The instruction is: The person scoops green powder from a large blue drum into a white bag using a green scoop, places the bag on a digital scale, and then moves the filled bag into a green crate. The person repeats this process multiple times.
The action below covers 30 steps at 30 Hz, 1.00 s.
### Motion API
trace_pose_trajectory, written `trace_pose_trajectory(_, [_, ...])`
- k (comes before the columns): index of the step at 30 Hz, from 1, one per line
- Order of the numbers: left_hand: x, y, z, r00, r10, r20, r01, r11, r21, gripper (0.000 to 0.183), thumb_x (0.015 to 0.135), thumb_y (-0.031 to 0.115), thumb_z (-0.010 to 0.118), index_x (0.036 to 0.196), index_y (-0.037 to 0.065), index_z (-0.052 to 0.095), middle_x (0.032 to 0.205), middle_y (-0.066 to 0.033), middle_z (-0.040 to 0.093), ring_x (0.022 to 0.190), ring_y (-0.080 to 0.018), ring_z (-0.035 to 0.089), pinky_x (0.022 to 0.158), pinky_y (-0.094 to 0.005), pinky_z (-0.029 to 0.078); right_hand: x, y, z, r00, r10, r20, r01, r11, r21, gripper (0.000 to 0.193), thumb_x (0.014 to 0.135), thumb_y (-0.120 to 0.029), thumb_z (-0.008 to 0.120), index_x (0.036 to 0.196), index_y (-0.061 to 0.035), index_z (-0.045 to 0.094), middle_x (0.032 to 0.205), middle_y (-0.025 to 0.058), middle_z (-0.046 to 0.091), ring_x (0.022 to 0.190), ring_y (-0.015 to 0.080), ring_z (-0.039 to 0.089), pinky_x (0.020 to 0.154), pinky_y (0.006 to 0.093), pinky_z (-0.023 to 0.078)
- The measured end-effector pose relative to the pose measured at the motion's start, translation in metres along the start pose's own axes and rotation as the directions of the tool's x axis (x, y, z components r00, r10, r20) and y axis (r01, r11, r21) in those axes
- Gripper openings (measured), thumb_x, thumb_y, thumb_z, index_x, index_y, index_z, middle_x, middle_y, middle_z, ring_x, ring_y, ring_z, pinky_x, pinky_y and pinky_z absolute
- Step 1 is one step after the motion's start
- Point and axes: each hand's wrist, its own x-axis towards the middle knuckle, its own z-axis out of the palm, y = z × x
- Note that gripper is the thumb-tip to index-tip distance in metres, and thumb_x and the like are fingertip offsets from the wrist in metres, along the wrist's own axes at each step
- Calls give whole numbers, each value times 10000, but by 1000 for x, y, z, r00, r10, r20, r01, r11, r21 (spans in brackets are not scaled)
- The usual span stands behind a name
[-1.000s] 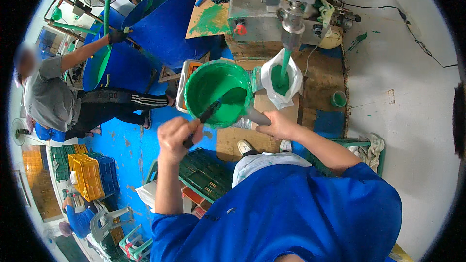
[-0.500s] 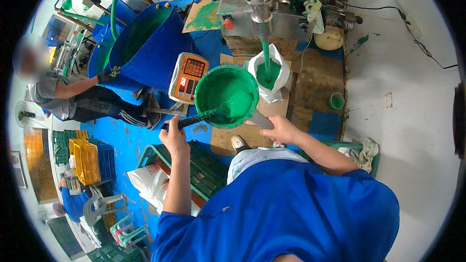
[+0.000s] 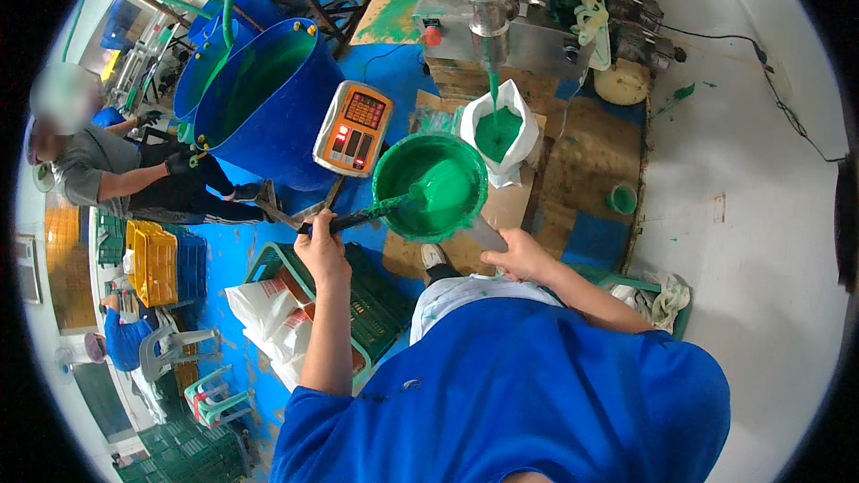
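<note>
Left hand [image 3: 323, 251] grips what seems a spatula [image 3: 362, 216], slanting rightward into the pot [image 3: 432, 138]; right hand [image 3: 521, 256] clasps the pot's handle [image 3: 485, 234].

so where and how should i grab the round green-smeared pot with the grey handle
Likely by its straight grey handle, from the lower right, as the right hand does: it juts out from the round pot, clear of the green paste.

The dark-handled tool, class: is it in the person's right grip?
No: the left grip holds the dark-handled tool, while the right grip holds the grey handle of the green-coated container.
</note>
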Motion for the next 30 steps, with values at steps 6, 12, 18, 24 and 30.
trace_pose_trajectory(6, [-9, 2, 12, 1000, 19, -16, -19, 1000, -11, 166, 762, 104, 648, 648, 87, 529, 573, 14, 509, 398, -52, 393, 336, -186, 251, 0, -2, -3, 999, 3, -43, -3, 1000, -6, 209, 789, -195, 619, 841, -11, 536, 510, 11, 464, 372, 93, 440, 329, 268, 335])
trace_pose_trajectory(12, [-5, 17, 42, 1000, 18, -11, -18, 999, -28, 151, 770, 105, 640, 674, 89, 524, 559, 13, 489, 382, -52, 382, 327, -195, 238, -1, -11, -17, 997, -26, -79, 24, 1000, -20, 194, 801, -172, 618, 829, -13, 510, 511, 10, 465, 375, 86, 439, 333, 262, 330])
trace_pose_trajectory(18, [12, 23, 87, 999, -9, 43, 11, 999, -38, 116, 758, 121, 639, 729, 72, 538, 573, 1, 509, 373, -49, 392, 324, -191, 257, -47, 5, -36, 992, 19, -123, -16, 1000, 22, 194, 799, -167, 621, 751, -29, 494, 517, 7, 472, 369, 83, 437, 339, 250, 327])
trace_pose_trajectory(24, [32, -20, 137, 987, 123, 102, -112, 988, -107, 101, 755, 86, 644, 728, 67, 548, 603, 26, 503, 449, -58, 403, 406, -225, 306, -108, 59, -42, 954, 5, -301, -28, 997, -72, 233, 763, -199, 663, 811, -8, 539, 583, 10, 511, 470, 87, 465, 425, 260, 367])
trace_pose_trajectory(30, [38, -76, 162, 965, 255, 65, -256, 967, 7, 174, 742, 80, 637, 616, 22, 532, 608, 47, 468, 569, -46, 375, 497, -242, 303, -130, 96, -50, 894, 146, -424, -121, 989, 85, 237, 762, -185, 668, 831, -3, 533, 595, 19, 512, 464, 99, 466, 415, 274, 368])
